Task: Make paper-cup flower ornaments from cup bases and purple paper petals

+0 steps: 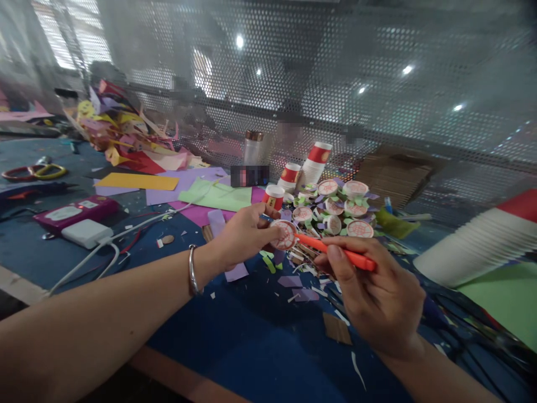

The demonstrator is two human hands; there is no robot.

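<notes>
The bare left forearm (104, 319) runs from the lower left corner of the frame up toward the centre, wrist straight. The bare left hand (247, 235) sits just left of centre, thumb and fingers closed in a pinch. The bare right hand (377, 296) lies lower right of centre, back upward, fingers curled shut in a pen-like grip; the bare right forearm (444, 375) leaves at the bottom edge

A craft workshop bench: a blue table (235, 347) littered with paper snippets, coloured sheets (210, 196) spread at centre, a heap of bright offcuts (121, 134) in the upper left, scissors (46, 169) at far left. Stacked paper cups (474, 240) lie at right, near decorated cup discs (342, 207) (red-and-white print), before a perforated metal screen (335, 84) across the top.
</notes>
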